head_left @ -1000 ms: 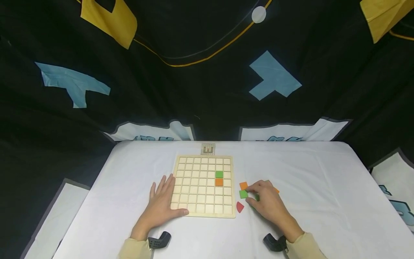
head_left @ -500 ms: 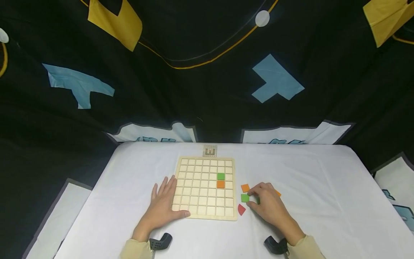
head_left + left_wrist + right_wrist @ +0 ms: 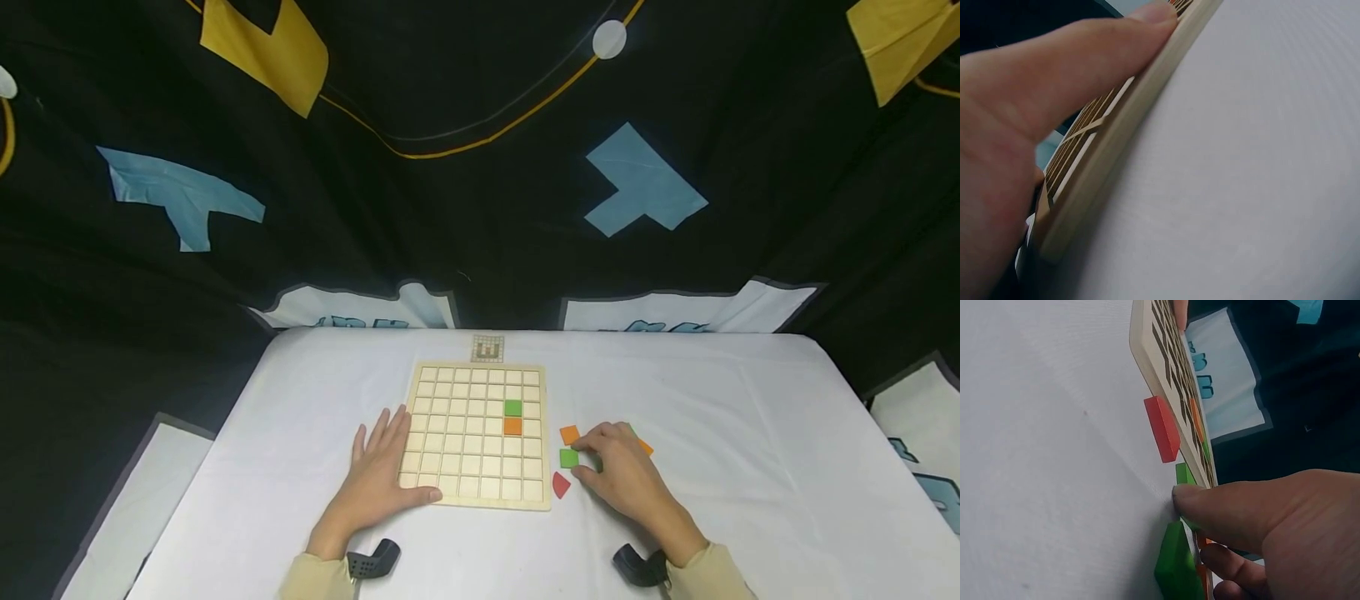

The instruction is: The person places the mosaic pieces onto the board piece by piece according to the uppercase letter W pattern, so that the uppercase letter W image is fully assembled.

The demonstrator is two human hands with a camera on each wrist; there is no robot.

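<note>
A wooden grid board point(image 3: 480, 502) lies flat, with a green square tile point(image 3: 513, 408) and an orange square tile point(image 3: 513, 427) set in its right part. My left hand point(image 3: 378, 479) rests spread at the board's left side, its thumb on the front left corner; the left wrist view shows the thumb over the rim. Right of the board, my right hand point(image 3: 618, 467) has thumb and index finger at opposite edges of a loose green square tile point(image 3: 568, 458), pinching it near the table. Another green tile point(image 3: 1175, 562) is partly under that hand.
A loose orange tile point(image 3: 570, 435) lies just behind the green one, and a red quarter-circle piece point(image 3: 560, 485) in front of it. Another orange tile point(image 3: 646, 447) shows past the right hand. A small printed pattern card point(image 3: 487, 348) lies behind the board on the white-covered table point(image 3: 735, 400).
The loose green tile has shifted slightly toward me, away from the orange tile, with my right thumb and index finger at its edges. My left hand stays on the board.
</note>
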